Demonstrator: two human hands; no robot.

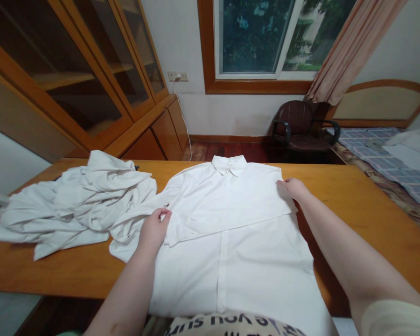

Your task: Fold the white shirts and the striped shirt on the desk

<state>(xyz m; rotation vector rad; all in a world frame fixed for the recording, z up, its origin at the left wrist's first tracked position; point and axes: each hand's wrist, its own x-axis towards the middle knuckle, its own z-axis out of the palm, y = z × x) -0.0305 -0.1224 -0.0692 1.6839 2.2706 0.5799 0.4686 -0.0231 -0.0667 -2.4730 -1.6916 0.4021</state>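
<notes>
A white collared shirt (227, 252) lies front up on the table, its collar (229, 163) toward the far edge and its hem at my body. One sleeve (231, 205) appears folded flat across the chest. My left hand (157, 226) pinches cloth at the shirt's left side. At the opposite side, just below the shoulder, my right hand (292, 189) grips the edge between thumb and fingers. The other sleeve (126, 242) spreads out to the left, past my left hand, and lies loosely bunched.
A crumpled heap of white cloth (80, 196) covers the table's left part. The wooden table (364, 224) extends to the right. Beyond it stand a glass-door cabinet (136, 112), a brown armchair (297, 123) and a bed (388, 149). A white cord (184, 116) hangs from a wall socket.
</notes>
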